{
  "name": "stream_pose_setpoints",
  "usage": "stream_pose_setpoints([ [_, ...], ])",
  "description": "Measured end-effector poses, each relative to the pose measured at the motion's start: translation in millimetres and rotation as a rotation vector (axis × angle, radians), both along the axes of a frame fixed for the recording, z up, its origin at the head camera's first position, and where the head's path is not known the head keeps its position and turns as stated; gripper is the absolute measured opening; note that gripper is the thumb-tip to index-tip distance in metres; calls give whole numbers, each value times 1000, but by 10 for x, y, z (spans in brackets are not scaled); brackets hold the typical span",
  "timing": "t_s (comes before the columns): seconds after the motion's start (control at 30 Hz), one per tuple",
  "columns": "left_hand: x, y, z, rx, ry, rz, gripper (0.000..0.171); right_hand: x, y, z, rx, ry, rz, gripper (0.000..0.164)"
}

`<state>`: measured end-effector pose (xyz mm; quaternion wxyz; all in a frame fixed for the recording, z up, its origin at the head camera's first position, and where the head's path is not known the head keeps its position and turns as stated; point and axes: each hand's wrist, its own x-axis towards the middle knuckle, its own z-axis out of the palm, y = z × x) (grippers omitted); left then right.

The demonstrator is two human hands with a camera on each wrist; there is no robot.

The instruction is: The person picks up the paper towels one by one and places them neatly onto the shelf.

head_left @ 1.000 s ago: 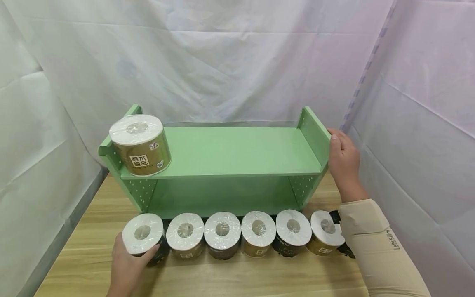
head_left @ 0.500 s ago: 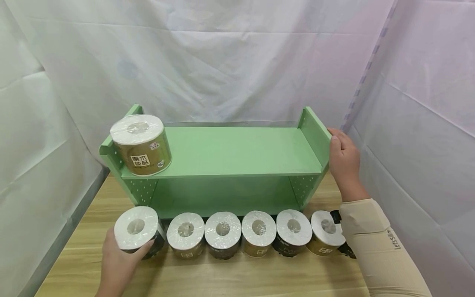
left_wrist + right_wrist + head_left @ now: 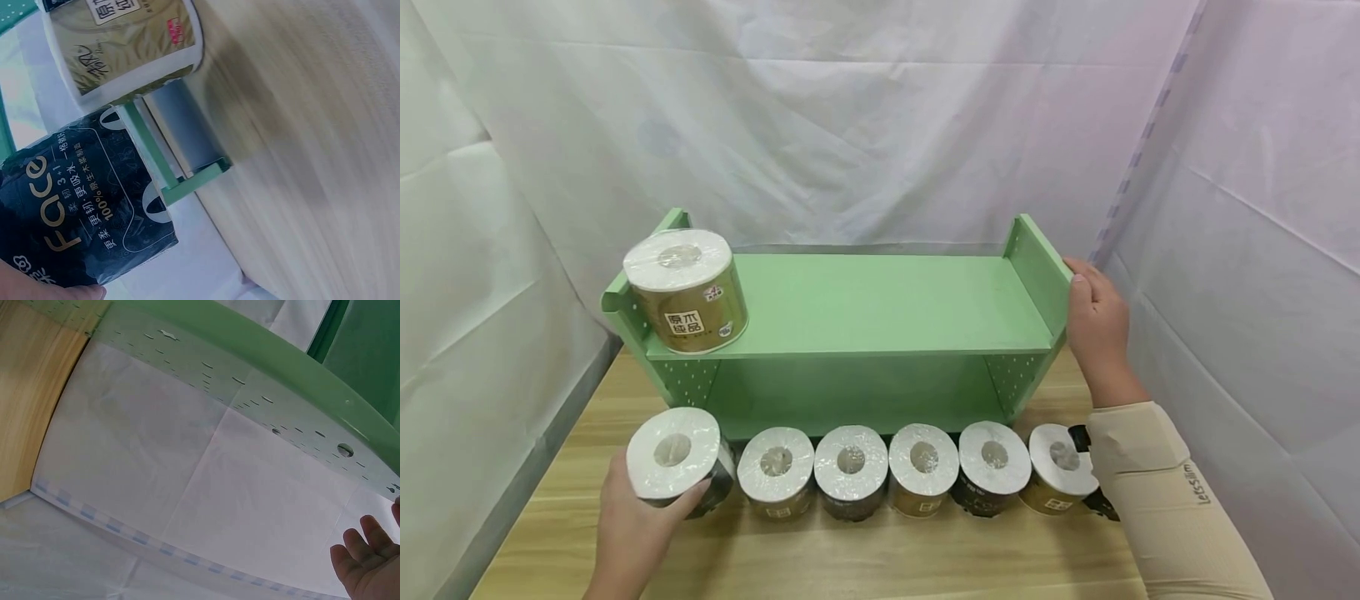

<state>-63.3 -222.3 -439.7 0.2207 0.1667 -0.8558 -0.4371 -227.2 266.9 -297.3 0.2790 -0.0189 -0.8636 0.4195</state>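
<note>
My left hand (image 3: 638, 515) grips a black-wrapped toilet paper roll (image 3: 673, 454) with a white top, thumb along its near side. It is beside the front left corner of the green shelf (image 3: 880, 304). In the left wrist view, gold "Face" lettering shows on this toilet paper roll (image 3: 87, 200), and part of the left hand (image 3: 50, 284) is at its end. My right hand (image 3: 1097, 325) touches the outer edge of the shelf's right side panel. The right wrist view shows these fingers (image 3: 369, 540) loosely extended beside the perforated panel (image 3: 206, 369).
A gold-wrapped toilet paper roll (image 3: 687, 292) stands at the left end of the upper board. Several more rolls (image 3: 850, 467), gold and black, stand in a row before the shelf on the wooden table (image 3: 880, 558). White curtains (image 3: 865, 125) enclose the area.
The left hand has moved the black-wrapped toilet paper roll left and away from me, widening the gap to the row. The right hand stays at the shelf's side panel.
</note>
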Motion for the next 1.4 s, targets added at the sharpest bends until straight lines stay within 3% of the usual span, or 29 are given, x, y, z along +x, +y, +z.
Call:
stream_pose_setpoints([
  [0.83, 46, 39, 264, 12, 53, 19, 102, 2, -4, -7, 3, -5, -16, 52],
  [1.4, 91, 154, 454, -9, 46, -31, 99, 14, -26, -16, -12, -16, -23, 52],
])
